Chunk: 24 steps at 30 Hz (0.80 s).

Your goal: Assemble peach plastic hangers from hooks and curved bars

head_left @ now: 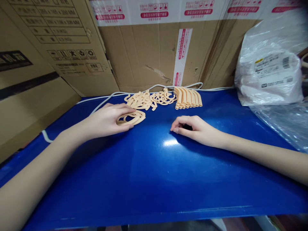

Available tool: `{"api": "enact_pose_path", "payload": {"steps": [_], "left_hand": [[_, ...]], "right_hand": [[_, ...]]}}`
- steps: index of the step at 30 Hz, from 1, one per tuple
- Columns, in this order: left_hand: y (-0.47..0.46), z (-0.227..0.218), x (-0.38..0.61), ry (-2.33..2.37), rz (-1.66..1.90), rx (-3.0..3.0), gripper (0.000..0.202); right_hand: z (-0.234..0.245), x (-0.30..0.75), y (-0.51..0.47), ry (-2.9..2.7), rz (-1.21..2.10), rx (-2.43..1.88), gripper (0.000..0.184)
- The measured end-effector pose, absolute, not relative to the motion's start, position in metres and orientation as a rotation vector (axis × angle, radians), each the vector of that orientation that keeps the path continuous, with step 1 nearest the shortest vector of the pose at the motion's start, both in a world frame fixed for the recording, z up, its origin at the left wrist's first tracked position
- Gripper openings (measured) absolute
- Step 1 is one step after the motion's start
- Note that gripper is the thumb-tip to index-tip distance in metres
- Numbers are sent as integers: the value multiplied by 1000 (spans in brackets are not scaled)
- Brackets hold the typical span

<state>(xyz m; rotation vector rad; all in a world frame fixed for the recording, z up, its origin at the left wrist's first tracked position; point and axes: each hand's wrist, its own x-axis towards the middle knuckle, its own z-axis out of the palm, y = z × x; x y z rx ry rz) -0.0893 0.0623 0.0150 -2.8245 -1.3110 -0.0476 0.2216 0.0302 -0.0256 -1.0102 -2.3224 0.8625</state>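
On the left side of the blue table, my left hand [112,120] is closed around a small stack of beige curved strips [138,118], thumb in front and fingers behind. The strips bow into an oval shape with a gap in the middle. My right hand [196,128] rests on the tabletop right of centre, its fingers curled in towards the thumb; I see nothing between them. Behind the hands lie a loose heap of small beige curved pieces [141,100], a group of thin C-shaped beige pieces [165,98], and a neat row of stacked bent beige pieces [189,97].
Cardboard boxes [141,48] wall off the back and left of the blue table [154,179]. A white cable [106,98] runs along the back edge. At the back right sits a clear plastic bag [271,73] with a labelled white package inside.
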Motion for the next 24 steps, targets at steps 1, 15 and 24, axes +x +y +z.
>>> {"api": "enact_pose_path", "payload": {"steps": [1,15,24], "left_hand": [[62,17,-91,-1322,-44,-2841,59],[67,22,-122,-1890,257,-2700,91],[69,24,-122,-1918,263,-2665,99]], "right_hand": [[-26,222,30,-2322,861,-1010,22],[-27,223,29,-2336,840,-1007,21],[-27,222,29,-2337,836,-1006,21]]}}
